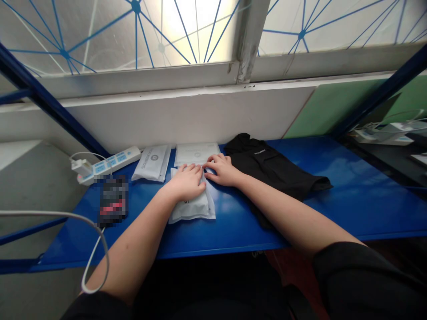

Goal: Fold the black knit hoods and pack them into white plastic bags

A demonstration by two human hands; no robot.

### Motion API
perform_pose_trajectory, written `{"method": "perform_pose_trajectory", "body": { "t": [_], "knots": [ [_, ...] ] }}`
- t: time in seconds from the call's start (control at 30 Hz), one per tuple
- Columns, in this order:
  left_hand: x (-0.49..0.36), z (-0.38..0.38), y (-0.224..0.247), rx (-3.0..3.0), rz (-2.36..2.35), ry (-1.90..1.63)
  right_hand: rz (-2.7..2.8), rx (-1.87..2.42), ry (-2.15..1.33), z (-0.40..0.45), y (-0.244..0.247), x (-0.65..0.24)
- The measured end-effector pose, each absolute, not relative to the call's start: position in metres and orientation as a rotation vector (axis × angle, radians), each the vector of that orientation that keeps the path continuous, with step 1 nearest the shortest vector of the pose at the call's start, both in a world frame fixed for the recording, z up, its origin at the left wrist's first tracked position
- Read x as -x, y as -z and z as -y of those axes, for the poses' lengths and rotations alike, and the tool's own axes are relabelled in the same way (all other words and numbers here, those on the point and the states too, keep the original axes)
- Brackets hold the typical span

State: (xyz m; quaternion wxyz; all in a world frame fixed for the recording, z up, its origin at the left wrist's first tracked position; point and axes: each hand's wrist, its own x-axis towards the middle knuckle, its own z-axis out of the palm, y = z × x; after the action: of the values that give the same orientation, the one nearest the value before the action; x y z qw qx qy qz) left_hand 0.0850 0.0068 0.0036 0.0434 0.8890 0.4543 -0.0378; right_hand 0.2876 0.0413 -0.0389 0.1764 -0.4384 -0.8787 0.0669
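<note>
My left hand (188,182) lies flat with fingers stretched over a white plastic pouch (193,208) on the blue table. The pouch looks padded, and its upper part is hidden under the hand. My right hand (222,170) rests beside it at the pouch's upper right edge, fingers spread and slightly bent. Its fingertips touch or nearly touch the pouch; I cannot tell which. Just behind both hands is a second white pouch (196,153), lying flat. A third white pouch with a printed logo (151,163) lies to the left.
A black folded garment (267,162) lies right of my hands, partly under my right forearm. At the left are a white power strip (111,165) with a plugged-in charger and a pixelated dark device (113,202) on a white cable (88,260). Blue metal posts (63,102) frame the table (350,195).
</note>
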Motion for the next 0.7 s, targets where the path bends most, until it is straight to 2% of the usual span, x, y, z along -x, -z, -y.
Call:
{"method": "perform_pose_trajectory", "body": {
  "t": [0.23,0.7],
  "knots": [
    [-0.088,-0.009,0.003,-2.683,-1.351,0.144,2.513,1.238,-0.066,-0.043,0.037,-0.281],
    [-0.094,-0.002,0.0,-2.582,-1.438,0.157,2.505,1.207,-0.199,-0.041,0.037,-0.276]
  ]
}}
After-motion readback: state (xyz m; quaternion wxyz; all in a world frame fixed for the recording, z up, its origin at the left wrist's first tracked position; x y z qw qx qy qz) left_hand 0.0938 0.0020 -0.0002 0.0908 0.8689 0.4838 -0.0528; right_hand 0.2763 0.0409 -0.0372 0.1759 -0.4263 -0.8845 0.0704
